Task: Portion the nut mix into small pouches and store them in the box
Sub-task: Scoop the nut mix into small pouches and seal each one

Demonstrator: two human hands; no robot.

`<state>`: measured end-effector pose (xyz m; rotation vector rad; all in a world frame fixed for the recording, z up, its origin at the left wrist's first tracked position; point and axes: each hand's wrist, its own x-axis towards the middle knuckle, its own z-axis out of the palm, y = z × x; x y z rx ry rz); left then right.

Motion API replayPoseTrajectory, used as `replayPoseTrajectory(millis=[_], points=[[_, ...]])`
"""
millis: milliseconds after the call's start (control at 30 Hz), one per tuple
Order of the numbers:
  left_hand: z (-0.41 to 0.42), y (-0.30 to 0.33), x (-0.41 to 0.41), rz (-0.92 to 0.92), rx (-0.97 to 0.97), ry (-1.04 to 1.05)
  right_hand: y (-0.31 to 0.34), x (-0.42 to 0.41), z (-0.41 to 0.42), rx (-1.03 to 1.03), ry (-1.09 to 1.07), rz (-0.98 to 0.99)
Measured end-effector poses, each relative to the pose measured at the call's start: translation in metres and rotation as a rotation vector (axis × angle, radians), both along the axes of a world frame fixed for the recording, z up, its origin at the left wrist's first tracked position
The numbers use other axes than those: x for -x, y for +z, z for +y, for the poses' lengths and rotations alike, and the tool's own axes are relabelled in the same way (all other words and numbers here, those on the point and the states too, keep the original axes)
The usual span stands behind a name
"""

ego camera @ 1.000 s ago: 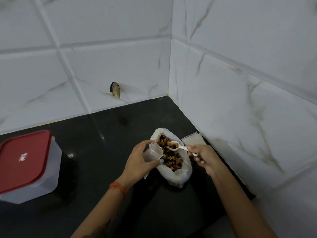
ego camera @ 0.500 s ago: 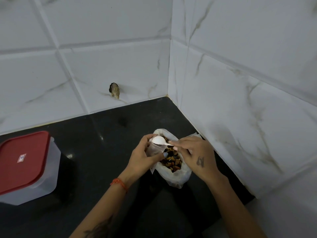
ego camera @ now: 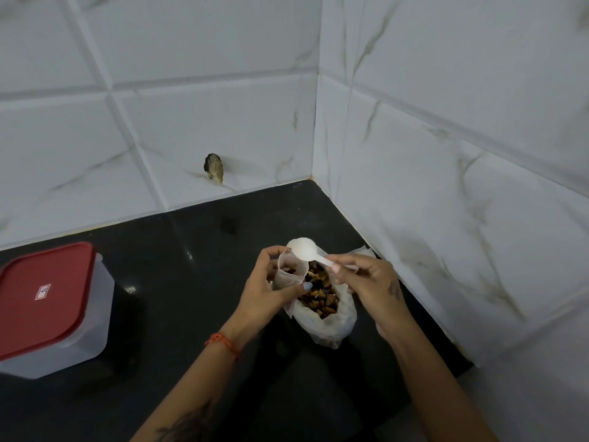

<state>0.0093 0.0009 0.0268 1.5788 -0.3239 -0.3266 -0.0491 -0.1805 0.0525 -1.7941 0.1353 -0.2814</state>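
- Both grips are busy: the left hand (ego camera: 264, 291) pinches a small pouch (ego camera: 288, 271) and keeps its mouth open, and the right hand (ego camera: 366, 282) pinches the handle of a white spoon (ego camera: 307, 250) between thumb and fingertips.
- Spoon bowl is turned over just above the pouch mouth, its back facing up; whether anything is left in it cannot be told.
- A few dark pieces show inside the pouch, so this portion looks begun but not full.
- Right beside the pouch, the big bag (ego camera: 328, 317) of nut mix (ego camera: 322, 298) sits open on the black tabletop (ego camera: 178, 282), with plenty left.
- Well apart to the left stands the box (ego camera: 54, 314) with its red lid (ego camera: 41, 295) on; no filled pouch is visible anywhere.
- My judgement: the task is at an early stage. This pouch needs more scoops and closing, the lid must come off, and further pouches remain; a spare flat one may lie behind the bag by the wall, though that is unclear.
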Motion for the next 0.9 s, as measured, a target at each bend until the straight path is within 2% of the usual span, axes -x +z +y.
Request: replayPoseTrajectory(millis=[200,267,333,467,567,633,700,767,900], points=[[0.002,0.000,0.004,-0.011,0.033,0.022,-0.005,0.002,-0.007,-0.487,-0.102,0.279],[0.003,0.001,0.006,-0.013,0.036,0.026,-0.015,0.002,-0.008,-0.545,-0.174,0.345],[0.003,0.000,0.008,-0.025,0.042,0.028,-0.029,0.003,-0.009,-0.398,-0.229,0.421],[0.005,-0.003,0.010,-0.050,0.024,0.033,-0.043,0.003,-0.005,0.035,-0.224,0.511],[0.005,-0.002,0.010,-0.061,0.023,0.043,-0.045,0.004,-0.004,0.361,-0.163,0.497],[0.004,-0.001,0.011,-0.061,0.026,0.051,-0.045,0.006,-0.002,0.565,-0.169,0.418],[0.005,-0.001,0.011,-0.059,0.014,0.064,-0.039,0.006,0.001,0.623,-0.198,0.269],[0.005,-0.001,0.012,-0.044,0.003,0.076,-0.027,0.004,0.008,0.576,-0.197,0.149],[0.005,-0.001,0.013,-0.040,-0.018,0.133,-0.008,0.001,0.024,0.504,-0.122,0.042]])
